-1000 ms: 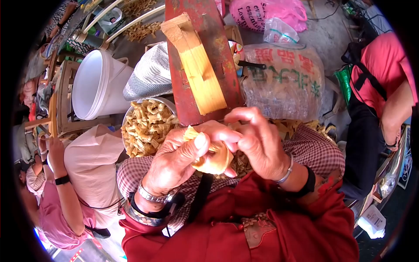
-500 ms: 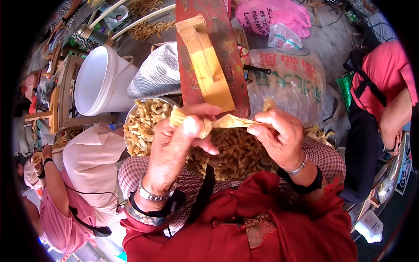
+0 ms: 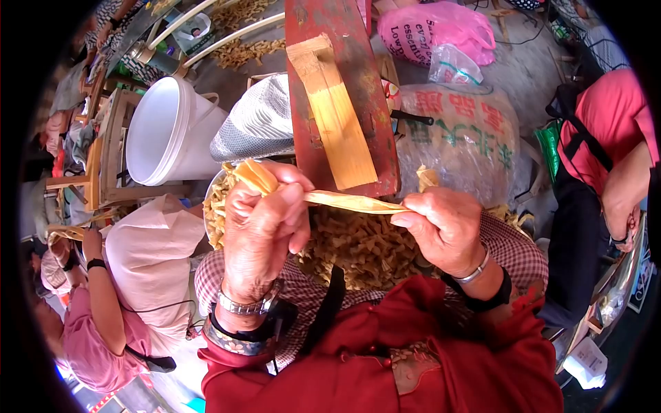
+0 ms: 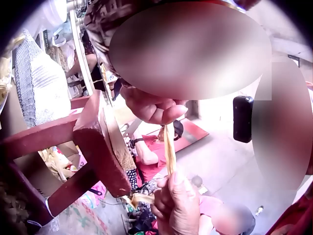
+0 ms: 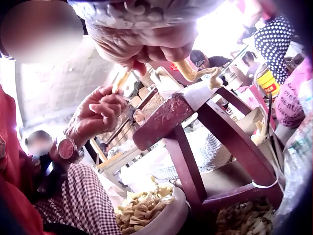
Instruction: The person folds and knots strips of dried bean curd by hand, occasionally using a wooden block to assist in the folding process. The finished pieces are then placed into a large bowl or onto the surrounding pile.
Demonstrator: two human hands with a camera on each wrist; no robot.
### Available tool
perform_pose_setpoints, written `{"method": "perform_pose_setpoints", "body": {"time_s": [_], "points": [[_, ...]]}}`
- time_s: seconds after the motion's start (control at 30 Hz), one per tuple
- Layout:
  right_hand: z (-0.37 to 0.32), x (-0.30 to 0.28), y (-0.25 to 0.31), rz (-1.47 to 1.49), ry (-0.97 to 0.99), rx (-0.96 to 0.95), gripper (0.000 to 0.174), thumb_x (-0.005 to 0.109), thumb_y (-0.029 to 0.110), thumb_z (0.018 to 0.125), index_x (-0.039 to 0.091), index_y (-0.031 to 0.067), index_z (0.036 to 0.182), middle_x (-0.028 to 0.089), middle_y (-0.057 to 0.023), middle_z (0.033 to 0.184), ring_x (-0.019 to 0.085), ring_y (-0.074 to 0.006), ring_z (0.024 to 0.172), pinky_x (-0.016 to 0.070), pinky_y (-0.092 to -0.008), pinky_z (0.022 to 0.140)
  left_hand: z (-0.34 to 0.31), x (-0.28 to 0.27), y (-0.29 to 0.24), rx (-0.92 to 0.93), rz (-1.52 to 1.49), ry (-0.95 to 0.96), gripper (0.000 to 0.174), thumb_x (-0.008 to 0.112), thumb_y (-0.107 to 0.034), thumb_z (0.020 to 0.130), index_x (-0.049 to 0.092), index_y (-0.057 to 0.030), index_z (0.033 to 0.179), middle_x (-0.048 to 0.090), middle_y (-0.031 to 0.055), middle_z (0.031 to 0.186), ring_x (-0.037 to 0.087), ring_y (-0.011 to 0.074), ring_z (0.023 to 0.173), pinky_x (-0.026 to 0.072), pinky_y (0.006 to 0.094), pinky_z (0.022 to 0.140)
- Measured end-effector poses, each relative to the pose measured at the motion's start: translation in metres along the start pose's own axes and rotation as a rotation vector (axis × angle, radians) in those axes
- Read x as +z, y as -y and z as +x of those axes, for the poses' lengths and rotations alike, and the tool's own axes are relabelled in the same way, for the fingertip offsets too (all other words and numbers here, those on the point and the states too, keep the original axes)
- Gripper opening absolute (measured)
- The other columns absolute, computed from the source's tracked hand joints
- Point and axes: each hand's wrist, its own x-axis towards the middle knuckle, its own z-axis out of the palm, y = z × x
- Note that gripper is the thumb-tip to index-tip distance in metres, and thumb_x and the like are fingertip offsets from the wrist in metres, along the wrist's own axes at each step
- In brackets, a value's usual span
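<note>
A pale yellow, pliable strip [image 3: 354, 202] stretches fairly straight between the two hands in the head view. The left hand [image 3: 265, 224] pinches one end, where a folded, thicker part sticks out above its fingers. At the other end the right hand [image 3: 444, 224] grips the strip between thumb and curled fingers, and a short tail rises behind its knuckles. That tail hangs out past the fingers in the right wrist view, bent at its tip. Under both hands lies a heap of small yellowish-brown folded pieces [image 3: 365, 241].
A yellow wooden board [image 3: 337, 117] lies on the narrow red bench [image 3: 385, 151] ahead. Left of it stand a bowl [image 5: 178, 208] of similar pieces, a white mesh sack [image 3: 258, 117] and a white bucket [image 3: 155, 131]. To the right sits a plastic-wrapped bale [image 3: 458, 138]. People sit on both sides.
The hands have moved apart. The strip, bunched up in the left hand at first, is now drawn out between them; the left hand has shifted left and the right hand right.
</note>
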Motion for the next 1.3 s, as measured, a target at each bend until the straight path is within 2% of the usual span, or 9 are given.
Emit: {"method": "perform_pose_setpoints", "body": {"time_s": [0.27,0.4,0.43,0.5,0.63,0.73,0.87,1.03,1.3], "points": [[0.008,-0.015,-0.001,-0.17,-0.046,-0.173,0.026,0.08,0.014,0.063,0.059,0.0077,0.076,0.049,-0.002,0.056,0.05,-0.0187,0.046,0.0359,-0.0306,0.041,-0.004,-0.005,-0.004,0.147,-0.044,0.044,0.015,0.055,-0.006,0.086,0.051,0.0002,0.099,0.051,0.0068,0.083,0.033,0.0052,0.05,0.0338,0.0182,0.036],[0.004,-0.023,-0.007,-0.312,-0.101,-0.266,0.028,0.08,0.019,0.061,0.058,0.0099,0.075,0.041,0.0015,0.055,0.045,-0.0142,0.046,0.0327,-0.0285,0.041,-0.003,-0.005,0.003,0.297,0.091,0.188,0.017,0.058,-0.011,0.084,0.052,0.0033,0.09,0.051,0.0103,0.073,0.037,0.0088,0.044,0.0459,0.0231,0.04],[0.002,-0.026,-0.008,-0.338,-0.121,-0.282,0.028,0.08,0.019,0.061,0.058,0.01,0.075,0.04,0.0017,0.056,0.045,-0.0139,0.047,0.0323,-0.0284,0.041,-0.005,-0.01,-0.004,0.109,0.073,0.285,0.019,0.059,-0.011,0.082,0.056,0.0045,0.091,0.058,0.0144,0.078,0.053,0.0142,0.055,0.0506,0.0272,0.048],[0.001,-0.028,-0.007,-0.373,-0.114,-0.285,0.025,0.079,0.018,0.062,0.058,0.01,0.075,0.039,0.0019,0.057,0.045,-0.0132,0.048,0.032,-0.0283,0.041,-0.006,-0.013,-0.01,-0.002,0.199,0.396,0.028,0.064,-0.017,0.079,0.058,0.0069,0.093,0.06,0.0182,0.081,0.062,0.0204,0.066,0.0526,0.0299,0.057],[-0.005,-0.03,-0.002,-0.391,-0.04,-0.309,0.016,0.073,0.016,0.069,0.059,0.0093,0.074,0.04,0.0021,0.059,0.046,-0.0124,0.049,0.0336,-0.0276,0.042,-0.013,-0.019,-0.014,-0.089,0.241,0.565,0.05,0.072,-0.029,0.074,0.058,0.0115,0.1,0.063,0.026,0.098,0.064,0.031,0.089,0.0493,0.0368,0.082],[-0.009,-0.025,0.002,-0.38,-0.023,-0.379,0.011,0.069,0.014,0.073,0.06,0.0078,0.074,0.04,0.0018,0.059,0.046,-0.0121,0.049,0.0354,-0.0274,0.043,-0.019,-0.019,-0.023,-0.191,0.453,0.589,0.056,0.072,-0.032,0.074,0.054,0.0096,0.106,0.063,0.0239,0.101,0.062,0.0298,0.096,0.0465,0.0355,0.086],[-0.015,-0.016,0.012,-0.295,0.018,-0.431,0.022,0.077,0.019,0.069,0.063,0.0061,0.079,0.042,0.0025,0.059,0.047,-0.0128,0.049,0.0358,-0.0267,0.042,-0.022,-0.02,-0.011,-0.312,0.463,0.712,0.046,0.05,-0.027,0.095,0.035,0.0052,0.123,0.064,0.0155,0.098,0.061,0.02,0.087,0.0465,0.0326,0.079],[-0.009,-0.016,0.01,-0.175,-0.038,-0.19,0.017,0.073,0.01,0.074,0.064,0.0044,0.086,0.062,-0.0072,0.068,0.06,-0.0224,0.056,0.0452,-0.0327,0.048,-0.028,-0.021,-0.004,-0.237,0.462,0.374,0.014,0.051,-0.013,0.096,0.049,-0.0029,0.106,0.061,0.0044,0.077,0.058,0.0097,0.066,0.044,0.0198,0.056],[0.024,-0.013,-0.004,-0.185,-0.053,-0.018,0.01,0.064,0.017,0.083,0.063,0.0069,0.085,0.062,-0.0113,0.071,0.062,-0.0297,0.063,0.0475,-0.0383,0.055,0.011,-0.002,-0.021,-0.026,0.499,0.086,0.008,0.057,-0.014,0.092,0.056,-0.006,0.093,0.061,0.0012,0.073,0.059,0.0073,0.065,0.0439,0.0193,0.055]]}}
